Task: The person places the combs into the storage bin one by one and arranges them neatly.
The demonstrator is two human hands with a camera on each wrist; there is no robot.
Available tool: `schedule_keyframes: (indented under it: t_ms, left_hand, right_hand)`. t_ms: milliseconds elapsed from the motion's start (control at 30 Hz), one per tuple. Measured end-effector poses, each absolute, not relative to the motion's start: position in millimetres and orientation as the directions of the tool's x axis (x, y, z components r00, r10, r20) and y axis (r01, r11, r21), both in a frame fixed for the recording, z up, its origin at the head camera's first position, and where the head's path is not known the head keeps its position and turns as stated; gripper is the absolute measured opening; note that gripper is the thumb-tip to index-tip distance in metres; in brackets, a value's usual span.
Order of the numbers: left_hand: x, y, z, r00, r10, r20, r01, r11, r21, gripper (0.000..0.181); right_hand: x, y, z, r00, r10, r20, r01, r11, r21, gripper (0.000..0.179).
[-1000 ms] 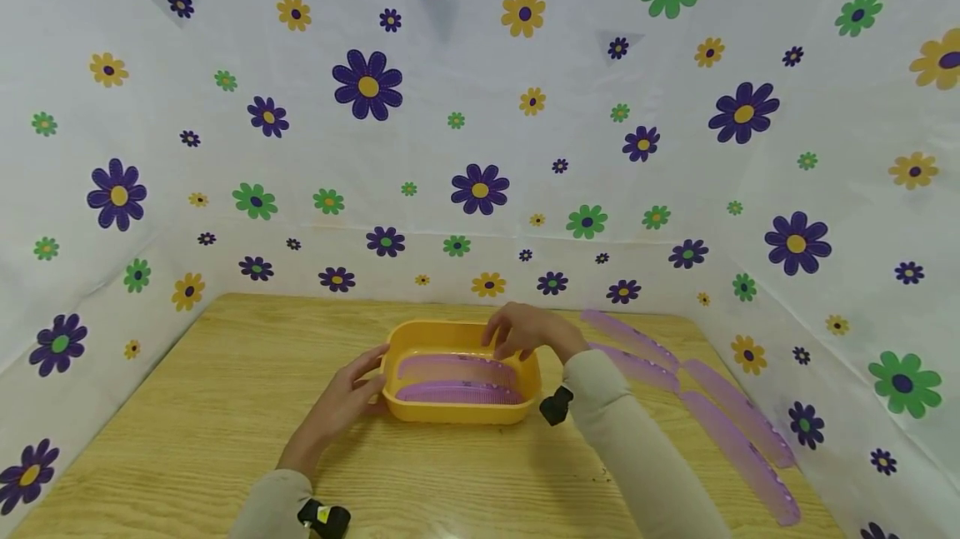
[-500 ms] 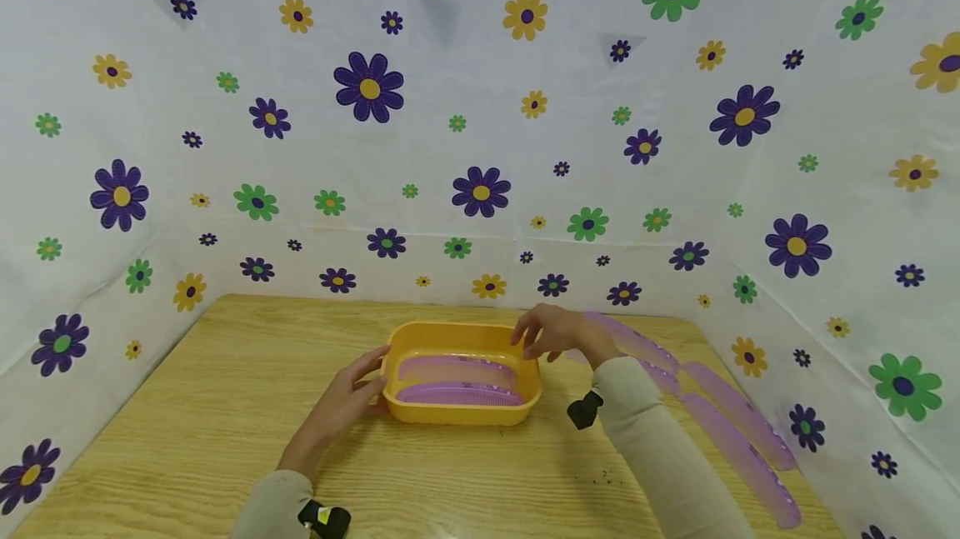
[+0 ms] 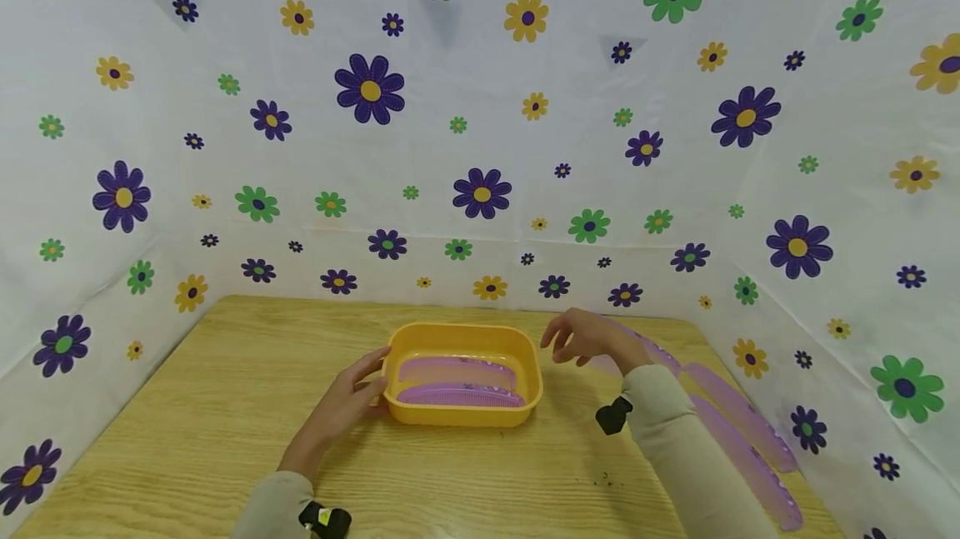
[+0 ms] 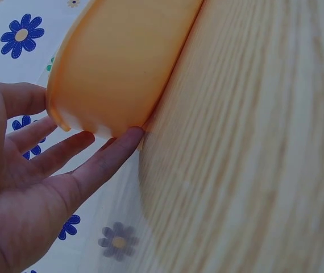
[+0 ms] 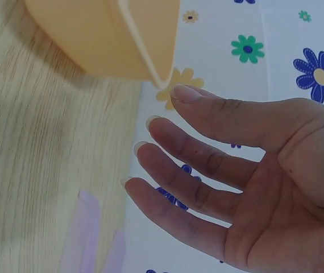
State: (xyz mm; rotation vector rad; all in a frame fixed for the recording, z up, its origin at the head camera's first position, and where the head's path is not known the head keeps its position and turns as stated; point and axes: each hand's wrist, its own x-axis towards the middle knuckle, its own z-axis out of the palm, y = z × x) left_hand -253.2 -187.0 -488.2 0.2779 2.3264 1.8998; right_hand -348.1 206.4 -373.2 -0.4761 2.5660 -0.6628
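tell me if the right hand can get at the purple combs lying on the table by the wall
Probably yes. The right hand hangs open and empty just past the yellow tub, right beside the nearest of the purple combs on the table. Nothing stands between them.

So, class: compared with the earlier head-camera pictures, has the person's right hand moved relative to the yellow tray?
Yes. The right hand has drawn away rightward, off the yellow tray, toward the purple combs lying on the table.
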Motion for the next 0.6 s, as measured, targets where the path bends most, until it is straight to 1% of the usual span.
schedule_keyframes:
  t_ms: [233, 600]
  left_hand:
    - [-252, -188, -488, -0.976, 0.218, 0.024, 0.071, 0.208, 0.976, 0.054]
    - [-252, -190, -490, -0.975, 0.222, 0.031, 0.08, 0.216, 0.973, 0.055]
  right_hand:
    - [-349, 228, -381, -0.847, -0.433, -0.307, -0.222, 0.815, -0.535, 0.022]
    - [-341, 254, -386, -0.872, -0.435, -0.226, -0.275, 0.816, -0.509, 0.026]
